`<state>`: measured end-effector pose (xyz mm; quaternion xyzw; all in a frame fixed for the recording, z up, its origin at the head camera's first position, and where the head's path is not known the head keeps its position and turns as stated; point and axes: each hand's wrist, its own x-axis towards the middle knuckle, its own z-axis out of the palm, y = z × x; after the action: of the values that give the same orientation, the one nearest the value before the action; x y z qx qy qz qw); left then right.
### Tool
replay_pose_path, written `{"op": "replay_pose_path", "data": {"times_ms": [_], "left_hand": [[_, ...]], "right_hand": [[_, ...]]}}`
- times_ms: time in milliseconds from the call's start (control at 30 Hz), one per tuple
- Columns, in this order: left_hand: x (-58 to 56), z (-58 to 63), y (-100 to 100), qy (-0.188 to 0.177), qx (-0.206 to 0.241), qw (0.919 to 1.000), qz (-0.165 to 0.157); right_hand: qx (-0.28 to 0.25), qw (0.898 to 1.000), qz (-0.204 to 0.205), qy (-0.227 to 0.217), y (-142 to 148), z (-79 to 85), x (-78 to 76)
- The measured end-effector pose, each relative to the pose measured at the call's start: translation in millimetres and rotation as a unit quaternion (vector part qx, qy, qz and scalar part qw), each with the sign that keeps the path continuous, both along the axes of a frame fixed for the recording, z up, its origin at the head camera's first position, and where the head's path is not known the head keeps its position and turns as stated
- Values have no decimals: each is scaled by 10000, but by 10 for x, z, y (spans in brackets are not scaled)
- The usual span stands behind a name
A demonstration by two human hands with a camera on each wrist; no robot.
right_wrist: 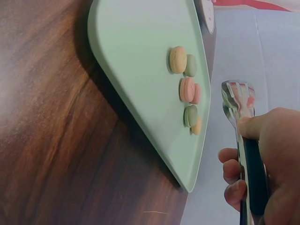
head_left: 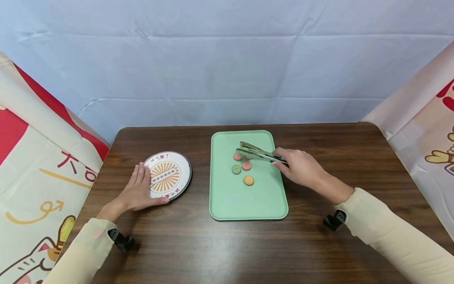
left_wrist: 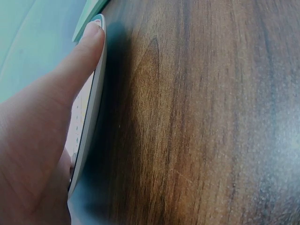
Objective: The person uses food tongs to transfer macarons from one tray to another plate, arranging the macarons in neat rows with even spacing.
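Note:
My left hand (head_left: 140, 189) lies along the left side of a round white plate (head_left: 182, 173) with an orange sunburst print. Its fingers are extended over the rim, and the thumb (left_wrist: 86, 51) reaches along the near edge. In my right hand (head_left: 301, 167) is a pair of metal tongs (head_left: 262, 157) with dark handles, gripped with the thumb on top. The tong arms are parted, tips over the far part of a light green tray (head_left: 248, 203). Below them sit several macarons, among them a pink one (head_left: 246, 165), a green one (head_left: 236, 169) and a yellow one (head_left: 248, 180).
The tray and plate stand on a dark wooden table (head_left: 198, 248), the plate to the tray's left. A pale cloth backdrop (head_left: 220, 71) hangs behind the table. Printed cloths flank it on both sides. Each sleeve has a black camera mount (head_left: 121, 240) at the wrist.

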<state>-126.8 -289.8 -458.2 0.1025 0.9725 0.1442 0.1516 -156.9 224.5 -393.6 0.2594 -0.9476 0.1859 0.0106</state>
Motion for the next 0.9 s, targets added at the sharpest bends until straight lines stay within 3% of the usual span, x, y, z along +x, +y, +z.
{"op": "replay_pose_path", "data": {"times_ms": [400,900], "left_hand": [[30,107,64,-35,-72,10000,-5],[32,107,61,-17,-53,10000,-15]], "right_hand": [[-14,9998,136,128,-158,38,-58],[-92,9993,343,115,-449,147,-124]]}}
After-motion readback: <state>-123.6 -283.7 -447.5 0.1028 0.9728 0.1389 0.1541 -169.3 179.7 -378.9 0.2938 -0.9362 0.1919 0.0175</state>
